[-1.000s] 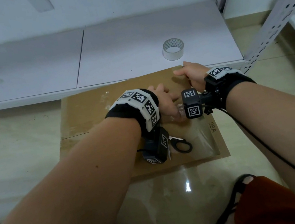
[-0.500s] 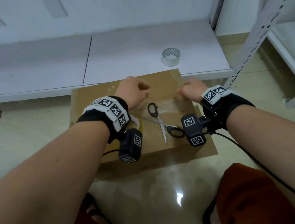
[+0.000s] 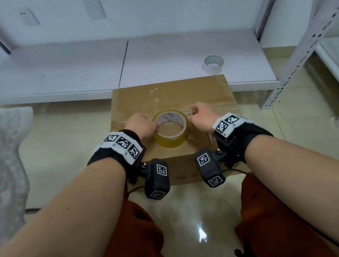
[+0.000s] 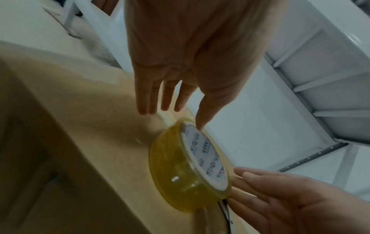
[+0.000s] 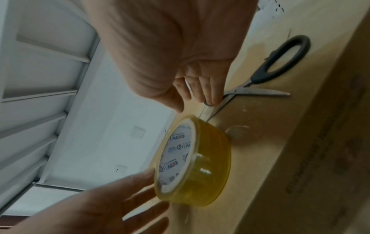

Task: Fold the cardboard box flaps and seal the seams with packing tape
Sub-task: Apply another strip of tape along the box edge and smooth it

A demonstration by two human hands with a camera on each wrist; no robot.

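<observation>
The left hand (image 3: 141, 125) rests nearly straight fingers on the yellow tape roll (image 3: 171, 131) lying on the cardboard box (image 3: 170, 96). The right hand (image 3: 203, 116) pinches the tape's free end (image 5: 208, 109). Scissors (image 5: 276, 66) lie hidden in the head view.

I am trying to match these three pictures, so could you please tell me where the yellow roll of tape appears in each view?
Head: the yellow roll of tape sits centre frame on the cardboard box, between the two hands.
Left wrist: lower centre, standing on edge.
Right wrist: lower centre, below the scissors.
Shared landmark: the roll's white printed core, seen in all three views.
</observation>
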